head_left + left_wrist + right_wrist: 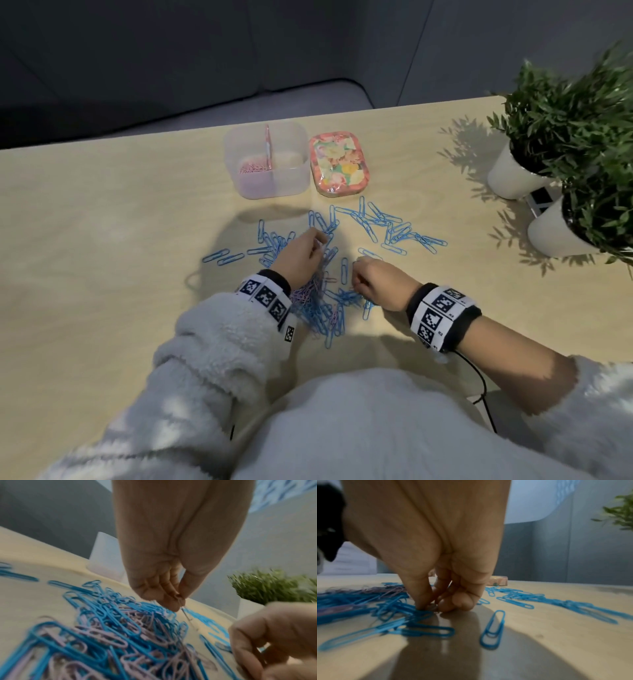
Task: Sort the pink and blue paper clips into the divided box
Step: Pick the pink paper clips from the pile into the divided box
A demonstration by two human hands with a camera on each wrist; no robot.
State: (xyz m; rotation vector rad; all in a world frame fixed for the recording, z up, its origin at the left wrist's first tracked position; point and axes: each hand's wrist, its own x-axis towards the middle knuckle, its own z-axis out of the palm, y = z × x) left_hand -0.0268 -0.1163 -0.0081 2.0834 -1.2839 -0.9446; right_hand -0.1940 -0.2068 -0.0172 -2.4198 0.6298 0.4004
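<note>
L hand (pixel 171 563): fingers curled, pinching a pale clip (pixel 186 614) above mixed pile (pixel 317 301). R hand (pixel 436 555): fingertips pinched into blue clips (pixel 419 612) on table (pixel 102 240). Divided box (pixel 294 178): pink clips (pixel 253 168) in left compartment.

left hand (pixel 298 257): fingertips hidden from the head view behind its own back; the thin clip pinched in the left wrist view is blurred, colour unclear.
right hand (pixel 436 561): what its thumb and fingers pinch is hidden among blurred blue clips (pixel 412 615).
divided box (pixel 270 181): frosted walls veil the contents; right compartment unclear.
plants (pixel 582 113): cut off by the right edge, blurred.
</note>
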